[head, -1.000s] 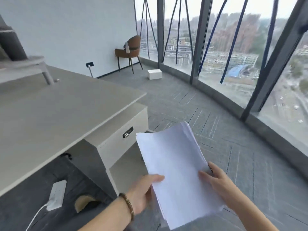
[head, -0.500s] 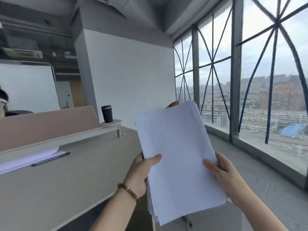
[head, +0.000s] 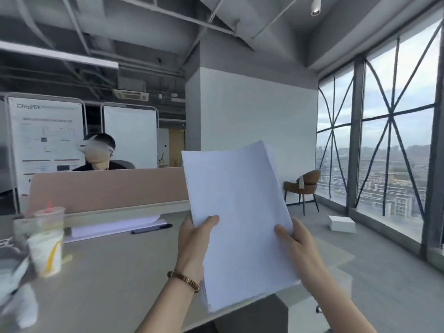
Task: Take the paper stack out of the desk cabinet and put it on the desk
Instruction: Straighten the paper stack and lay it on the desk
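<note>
Both hands are holding the paper stack (head: 236,219) up in the air above the desk (head: 115,280).

The left hand (head: 194,246) is gripping the stack's left edge, thumb lying across the front sheet, a bracelet (head: 183,281) sitting on its wrist. The right hand (head: 296,248) is clasping the right edge, fingers curling behind the sheets. The stack is tilting up, clear of the desk, over its near right corner. On the desk a cup (head: 48,241) is standing at the left, and a pen (head: 151,229) is lying beside loose papers (head: 115,227) near the divider (head: 108,188).
</note>
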The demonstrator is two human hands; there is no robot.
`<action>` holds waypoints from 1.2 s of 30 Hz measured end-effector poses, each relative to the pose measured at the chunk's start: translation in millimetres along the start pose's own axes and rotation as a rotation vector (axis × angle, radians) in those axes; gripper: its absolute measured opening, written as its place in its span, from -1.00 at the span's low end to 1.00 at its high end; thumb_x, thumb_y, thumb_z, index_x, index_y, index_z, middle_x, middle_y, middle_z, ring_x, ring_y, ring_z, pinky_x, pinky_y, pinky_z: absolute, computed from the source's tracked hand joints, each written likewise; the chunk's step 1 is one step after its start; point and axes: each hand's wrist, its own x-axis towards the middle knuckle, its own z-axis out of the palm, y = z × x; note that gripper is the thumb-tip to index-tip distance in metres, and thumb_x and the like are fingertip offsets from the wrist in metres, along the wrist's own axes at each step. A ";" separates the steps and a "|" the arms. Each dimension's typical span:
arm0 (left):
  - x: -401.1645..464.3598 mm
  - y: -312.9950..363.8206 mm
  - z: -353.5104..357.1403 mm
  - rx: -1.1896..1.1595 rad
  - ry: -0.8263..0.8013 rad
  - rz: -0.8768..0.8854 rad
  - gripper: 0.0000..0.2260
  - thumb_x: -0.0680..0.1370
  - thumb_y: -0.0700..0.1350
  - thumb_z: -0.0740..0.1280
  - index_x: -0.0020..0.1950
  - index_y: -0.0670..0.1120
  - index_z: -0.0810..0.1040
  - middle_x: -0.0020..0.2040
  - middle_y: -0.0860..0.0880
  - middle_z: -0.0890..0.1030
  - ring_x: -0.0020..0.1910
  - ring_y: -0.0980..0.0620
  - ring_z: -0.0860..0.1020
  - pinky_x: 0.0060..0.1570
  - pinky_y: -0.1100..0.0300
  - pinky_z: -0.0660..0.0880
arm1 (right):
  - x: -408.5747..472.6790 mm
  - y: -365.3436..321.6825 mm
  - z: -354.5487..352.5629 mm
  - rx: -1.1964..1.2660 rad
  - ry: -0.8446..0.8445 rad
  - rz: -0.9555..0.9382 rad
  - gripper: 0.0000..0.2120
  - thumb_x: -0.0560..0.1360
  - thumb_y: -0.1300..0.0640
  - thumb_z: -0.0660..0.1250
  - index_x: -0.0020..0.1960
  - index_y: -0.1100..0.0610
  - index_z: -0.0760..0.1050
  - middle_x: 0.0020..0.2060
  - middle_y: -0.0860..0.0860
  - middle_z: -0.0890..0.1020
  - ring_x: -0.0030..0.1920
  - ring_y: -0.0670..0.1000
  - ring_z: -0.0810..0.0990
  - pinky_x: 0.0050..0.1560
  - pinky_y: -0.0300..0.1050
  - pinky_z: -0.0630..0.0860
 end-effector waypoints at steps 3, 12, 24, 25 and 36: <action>26.9 -2.5 -35.0 0.093 0.002 0.100 -0.80 0.37 -0.23 0.41 -0.04 -0.03 0.67 -0.05 -0.03 0.77 0.04 -0.16 0.70 0.09 -0.16 0.60 | 19.4 11.6 43.9 0.099 -0.073 0.058 -0.91 0.60 0.14 0.28 0.04 0.00 0.55 -0.03 -0.01 0.73 -0.01 0.07 0.69 0.05 0.07 0.59; 124.5 -45.0 -124.2 0.284 -0.005 0.203 -0.56 0.55 -0.34 0.33 0.27 0.14 0.52 0.20 0.15 0.67 0.19 0.17 0.63 0.15 0.18 0.52 | 76.7 76.4 154.8 0.070 -0.182 0.112 -0.72 0.59 0.22 0.25 0.13 -0.14 0.53 0.11 -0.08 0.70 0.17 0.04 0.65 0.27 0.18 0.53; 162.7 -114.4 -180.9 0.182 0.014 0.106 -0.69 0.50 -0.33 0.45 0.16 -0.01 0.58 0.00 0.12 0.74 -0.02 0.17 0.71 -0.13 0.38 0.60 | 75.7 144.7 221.2 0.048 -0.160 0.093 -0.74 0.59 0.24 0.30 0.24 0.02 0.41 0.01 -0.24 0.65 0.10 -0.19 0.61 -0.01 -0.28 0.55; 164.9 -115.5 -184.3 0.167 0.024 0.102 -0.69 0.49 -0.31 0.47 0.16 -0.01 0.59 0.01 0.12 0.75 -0.01 0.18 0.71 -0.12 0.37 0.60 | 75.1 142.9 223.1 0.040 -0.164 0.085 -0.76 0.59 0.23 0.30 0.22 0.02 0.42 -0.03 -0.27 0.66 0.06 -0.24 0.62 -0.03 -0.36 0.54; 169.0 -104.5 -184.8 0.294 0.019 0.031 -0.62 0.43 -0.27 0.53 0.16 0.06 0.59 -0.01 0.17 0.74 0.00 0.19 0.70 -0.05 0.26 0.57 | 123.5 100.6 220.6 0.102 -0.158 0.014 -0.70 0.55 -0.10 0.32 0.19 0.03 0.44 0.09 0.03 0.63 0.09 -0.02 0.63 0.14 0.07 0.54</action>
